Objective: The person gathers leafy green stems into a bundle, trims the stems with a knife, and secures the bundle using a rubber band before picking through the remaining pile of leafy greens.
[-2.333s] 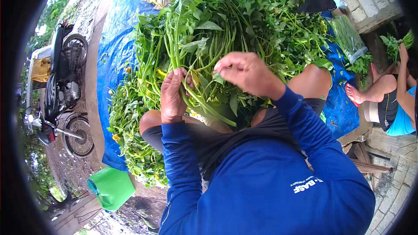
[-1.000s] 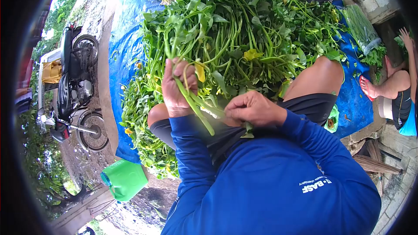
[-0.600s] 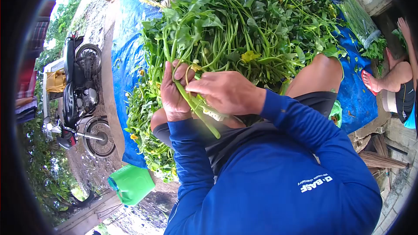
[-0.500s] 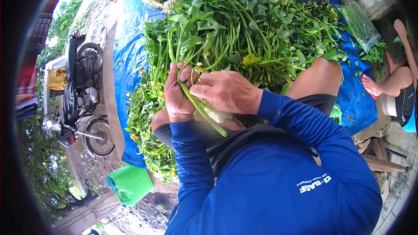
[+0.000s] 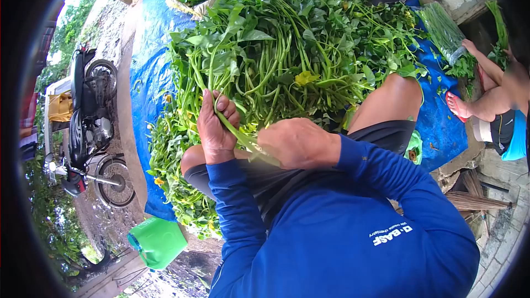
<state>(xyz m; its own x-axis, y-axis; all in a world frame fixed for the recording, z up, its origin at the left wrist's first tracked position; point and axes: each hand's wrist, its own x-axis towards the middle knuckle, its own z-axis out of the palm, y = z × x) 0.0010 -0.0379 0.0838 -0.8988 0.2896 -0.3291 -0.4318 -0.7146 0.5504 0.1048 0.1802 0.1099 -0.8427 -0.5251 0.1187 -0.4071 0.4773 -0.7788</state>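
My left hand [image 5: 218, 127] is closed around a few leafy green stems [image 5: 234, 132]. Their leaves rise above the fingers, and the bare cut ends point down to the right over my lap. My right hand [image 5: 301, 144] is curled beside those lower ends, its fingers smeared by motion. Whether it touches the stems or pinches something small cannot be made out. In front of my knees lies a large heap of leafy greens [image 5: 276, 66] with long stems, a yellow leaf [image 5: 306, 78] among them.
The heap rests on a blue tarp [image 5: 146, 77]. A green jug [image 5: 160, 243] stands at lower left, with a motorcycle [image 5: 91, 127] beyond. At right, another person's arm [image 5: 486, 60] reaches toward bundled greens [image 5: 441, 30]; a stick broom [image 5: 477, 200] lies below them.
My right hand has moved down and right from beside my left fingers, toward the stems' lower ends. My left hand keeps its grip. The other person now has greens raised at the right.
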